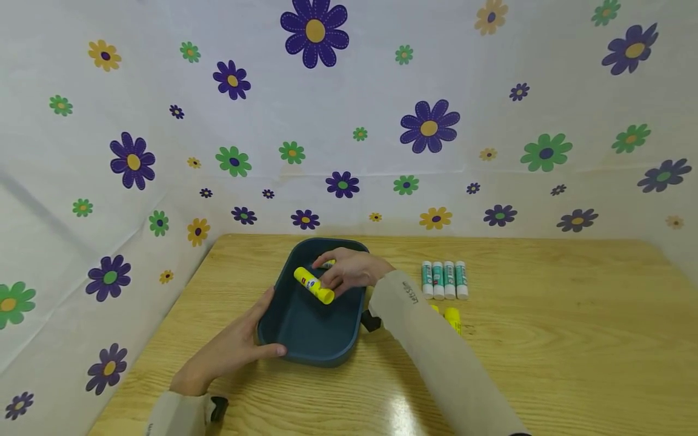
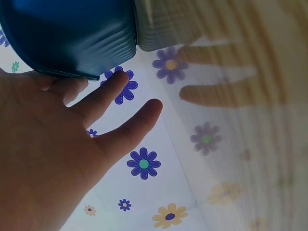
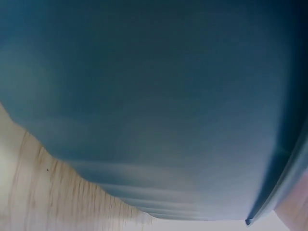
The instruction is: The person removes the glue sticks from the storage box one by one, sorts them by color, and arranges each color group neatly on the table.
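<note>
A dark blue plastic bin (image 1: 305,357) stands on the wooden table. My left hand (image 1: 240,342) rests at its near left corner, thumb on the front rim and fingers along the outside of the left wall. In the left wrist view, two spread fingers (image 2: 137,122) extend away from the bin. Inside the bin, my right hand (image 1: 351,269) holds a yellow glue stick (image 1: 306,280) that lies slantwise, its middle partly covered by fingertips. Another bit of yellow (image 1: 328,264) shows between the fingers; its full shape is hidden. The right wrist view shows mostly the bin's outer wall (image 3: 159,106).
Several green-and-white glue sticks (image 1: 438,280) lie in a row on the table (image 1: 556,327), right of the bin. Below them a yellow glue stick (image 1: 453,320) and a second yellow tip are partly hidden by the right sleeve (image 1: 436,357). A flowered sheet (image 1: 376,91) hangs behind.
</note>
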Demonstrator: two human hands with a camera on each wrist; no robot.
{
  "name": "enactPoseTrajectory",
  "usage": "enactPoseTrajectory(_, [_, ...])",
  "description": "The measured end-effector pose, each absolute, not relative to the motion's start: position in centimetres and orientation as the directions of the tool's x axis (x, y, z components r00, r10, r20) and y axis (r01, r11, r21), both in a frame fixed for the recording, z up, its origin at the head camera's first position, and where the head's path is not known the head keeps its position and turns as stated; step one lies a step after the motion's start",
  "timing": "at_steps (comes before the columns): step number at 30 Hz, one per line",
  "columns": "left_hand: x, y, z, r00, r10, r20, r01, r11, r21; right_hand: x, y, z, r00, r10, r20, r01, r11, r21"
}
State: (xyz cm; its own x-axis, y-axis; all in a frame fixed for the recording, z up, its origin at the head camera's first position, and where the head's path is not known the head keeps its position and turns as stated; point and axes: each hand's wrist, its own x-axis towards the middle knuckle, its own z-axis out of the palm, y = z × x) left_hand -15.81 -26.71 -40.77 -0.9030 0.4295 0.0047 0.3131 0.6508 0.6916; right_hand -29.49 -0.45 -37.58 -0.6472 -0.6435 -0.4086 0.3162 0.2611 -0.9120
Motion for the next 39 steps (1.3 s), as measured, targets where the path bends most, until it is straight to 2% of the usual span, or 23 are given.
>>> enactPoseTrajectory(12, [-15.8, -26.6, -40.7, -0.91, 0.414, -0.01, 0.291, 0.656, 0.696, -29.8, 1.8, -37.5, -0.653, -0.729, -0.204, 0.305, -0.007, -0.952])
enactPoseTrajectory(20, [-15.8, -26.6, -40.8, -0.907, 0.421, 0.009, 0.317, 0.671, 0.67, -29.5, 4.2, -36.9, -0.708, -0.694, -0.135, 0.23, -0.046, -0.972])
enactPoseTrajectory(29, [-15.8, -26.7, -40.5, -0.914, 0.406, -0.006, 0.306, 0.698, 0.647, -28.5, 7.3, -36.0, -0.769, -0.628, -0.119, 0.198, -0.056, -0.979])
enactPoseTrajectory(39, [-15.9, -26.6, -40.5, -0.914, 0.404, -0.017, 0.29, 0.683, 0.67, -27.3, 11.0, -35.5, -0.806, -0.589, -0.069, 0.132, -0.066, -0.989])
